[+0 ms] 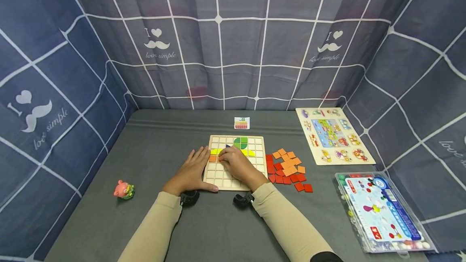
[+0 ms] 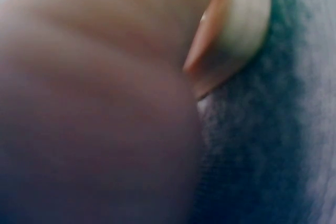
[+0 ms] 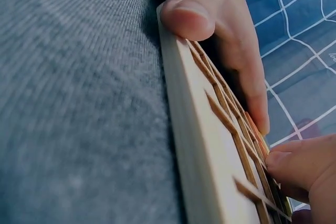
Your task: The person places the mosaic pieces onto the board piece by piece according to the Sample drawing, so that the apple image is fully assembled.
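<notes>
My left hand [image 1: 193, 169] lies spread wide at the left side of the wooden grid board [image 1: 223, 182], its thumb resting on the near-left corner; it grips nothing. My right hand [image 1: 238, 165] reaches in over the board from the right, fingers bent and drawn close together at the cells on the left; I cannot tell whether a piece is pinched beneath the fingertips. Just left of them an orange tile [image 1: 212, 158] sits in the grid, on the near side of a yellow piece [image 1: 215, 151]. Green pieces [image 1: 240, 143] form a round shape toward the board's far edge. Loose orange tiles [image 1: 290, 171] and red tiles [image 1: 270, 167] lie in a heap just right of the board. Beyond its far edge is a small card [image 1: 242, 123]; a pink-headed figurine [image 1: 123, 189] stands well to the left, and a clear plastic case [image 1: 382, 213] lies near right.
</notes>
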`<action>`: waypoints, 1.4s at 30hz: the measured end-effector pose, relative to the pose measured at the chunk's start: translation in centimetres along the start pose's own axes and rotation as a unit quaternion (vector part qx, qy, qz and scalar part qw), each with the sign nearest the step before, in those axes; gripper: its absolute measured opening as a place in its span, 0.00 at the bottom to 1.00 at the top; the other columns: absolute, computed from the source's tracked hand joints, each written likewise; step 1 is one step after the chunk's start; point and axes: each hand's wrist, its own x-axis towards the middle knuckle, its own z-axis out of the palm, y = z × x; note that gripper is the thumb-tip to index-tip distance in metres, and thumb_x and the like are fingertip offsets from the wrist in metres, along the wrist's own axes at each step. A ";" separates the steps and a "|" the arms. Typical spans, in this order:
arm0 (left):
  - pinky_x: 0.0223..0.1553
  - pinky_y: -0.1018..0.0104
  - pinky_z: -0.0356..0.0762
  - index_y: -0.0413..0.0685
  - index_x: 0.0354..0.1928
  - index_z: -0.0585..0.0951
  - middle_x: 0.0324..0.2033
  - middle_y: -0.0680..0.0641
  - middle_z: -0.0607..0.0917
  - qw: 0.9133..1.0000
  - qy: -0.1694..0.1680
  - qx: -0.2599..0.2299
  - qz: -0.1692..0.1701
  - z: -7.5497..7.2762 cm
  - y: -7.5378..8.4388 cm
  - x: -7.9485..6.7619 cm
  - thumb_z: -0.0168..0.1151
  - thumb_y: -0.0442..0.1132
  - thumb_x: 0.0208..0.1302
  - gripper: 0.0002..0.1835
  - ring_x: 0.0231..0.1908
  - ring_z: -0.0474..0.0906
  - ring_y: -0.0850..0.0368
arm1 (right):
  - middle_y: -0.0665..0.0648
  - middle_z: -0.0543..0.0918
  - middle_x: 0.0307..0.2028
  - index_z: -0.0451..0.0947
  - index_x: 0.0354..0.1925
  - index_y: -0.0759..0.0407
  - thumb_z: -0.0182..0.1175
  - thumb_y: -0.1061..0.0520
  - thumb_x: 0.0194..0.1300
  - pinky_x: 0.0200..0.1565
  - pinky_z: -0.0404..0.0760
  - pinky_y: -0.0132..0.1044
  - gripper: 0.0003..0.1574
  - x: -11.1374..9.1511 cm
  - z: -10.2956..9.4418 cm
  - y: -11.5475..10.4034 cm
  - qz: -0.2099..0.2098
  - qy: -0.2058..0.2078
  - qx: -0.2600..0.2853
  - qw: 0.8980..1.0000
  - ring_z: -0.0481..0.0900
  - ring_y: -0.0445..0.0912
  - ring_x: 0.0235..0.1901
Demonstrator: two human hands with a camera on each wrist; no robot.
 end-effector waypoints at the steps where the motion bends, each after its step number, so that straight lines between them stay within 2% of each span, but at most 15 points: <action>1: 0.77 0.41 0.33 0.33 0.83 0.48 0.82 0.35 0.46 1.000 -0.003 0.002 -0.001 0.1 0.0 0.0 0.67 0.86 0.43 0.81 0.81 0.39 0.40 | 0.54 0.86 0.50 0.91 0.45 0.61 0.69 0.63 0.72 0.63 0.75 0.42 0.06 -0.2 0.0 0.1 0.002 0.000 0.001 1.000 0.81 0.50 0.53; 4: 0.77 0.41 0.33 0.34 0.83 0.47 0.82 0.35 0.46 1.000 -0.010 0.005 -0.003 0.2 0.0 0.0 0.67 0.86 0.43 0.81 0.81 0.39 0.40 | 0.56 0.85 0.52 0.90 0.47 0.61 0.69 0.63 0.72 0.64 0.75 0.45 0.07 -1.1 -0.3 0.4 0.015 0.013 0.010 1.000 0.80 0.52 0.56; 7: 0.77 0.42 0.32 0.34 0.83 0.47 0.82 0.36 0.46 1.000 -0.012 0.006 -0.005 0.4 0.0 0.1 0.67 0.86 0.43 0.81 0.81 0.39 0.41 | 0.58 0.85 0.53 0.89 0.47 0.62 0.70 0.62 0.71 0.63 0.75 0.48 0.08 -2.1 -1.2 1.0 0.036 0.043 0.023 0.998 0.80 0.54 0.56; 13: 0.78 0.44 0.32 0.35 0.83 0.47 0.82 0.37 0.45 1.000 -0.006 0.005 -0.009 0.4 0.0 0.1 0.69 0.85 0.42 0.81 0.81 0.39 0.42 | 0.60 0.86 0.51 0.89 0.46 0.64 0.71 0.64 0.69 0.60 0.76 0.54 0.08 -4.7 -4.5 3.4 0.092 0.093 0.030 0.991 0.81 0.58 0.53; 19: 0.77 0.41 0.34 0.33 0.83 0.48 0.82 0.35 0.47 1.000 0.000 0.001 -0.007 0.2 0.1 0.0 0.71 0.84 0.42 0.81 0.81 0.41 0.40 | 0.62 0.85 0.54 0.89 0.48 0.66 0.71 0.64 0.69 0.62 0.70 0.62 0.11 -8.1 -8.2 6.5 0.182 0.113 0.022 0.976 0.79 0.62 0.54; 24: 0.77 0.41 0.34 0.33 0.83 0.49 0.82 0.35 0.47 1.000 0.001 0.002 -0.011 0.1 0.1 -0.1 0.71 0.84 0.41 0.81 0.81 0.40 0.40 | 0.66 0.85 0.53 0.89 0.48 0.67 0.69 0.68 0.63 0.63 0.61 0.74 0.14 -10.2 -9.9 8.4 0.249 0.127 0.001 0.960 0.78 0.68 0.56; 27: 0.77 0.42 0.34 0.34 0.83 0.48 0.82 0.35 0.47 1.000 -0.002 0.005 -0.014 0.0 0.1 -0.1 0.70 0.84 0.41 0.82 0.81 0.40 0.41 | 0.67 0.85 0.52 0.89 0.48 0.66 0.69 0.68 0.59 0.65 0.59 0.74 0.17 -11.0 -10.4 9.0 0.279 0.119 -0.004 0.953 0.79 0.67 0.56; 31: 0.77 0.41 0.34 0.33 0.83 0.49 0.82 0.35 0.48 1.000 0.001 0.002 -0.013 0.1 0.2 0.0 0.70 0.85 0.41 0.82 0.81 0.41 0.40 | 0.66 0.86 0.51 0.89 0.47 0.65 0.70 0.66 0.55 0.64 0.62 0.70 0.18 -11.4 -10.4 9.1 0.298 0.107 -0.005 0.949 0.79 0.66 0.55; 37: 0.77 0.42 0.33 0.34 0.83 0.48 0.82 0.35 0.47 1.000 -0.002 0.003 -0.014 0.1 0.1 0.0 0.69 0.86 0.40 0.82 0.81 0.40 0.41 | 0.66 0.85 0.50 0.89 0.45 0.65 0.71 0.64 0.55 0.58 0.66 0.67 0.17 -11.1 -9.8 8.7 0.307 0.110 -0.030 0.945 0.78 0.67 0.54; 42: 0.77 0.42 0.34 0.34 0.83 0.48 0.82 0.35 0.47 1.000 0.001 0.003 -0.010 0.2 -0.1 0.0 0.69 0.86 0.40 0.82 0.81 0.40 0.41 | 0.66 0.86 0.47 0.89 0.44 0.67 0.71 0.64 0.57 0.52 0.68 0.62 0.15 -11.2 -9.1 8.4 0.299 0.133 -0.051 0.944 0.80 0.65 0.51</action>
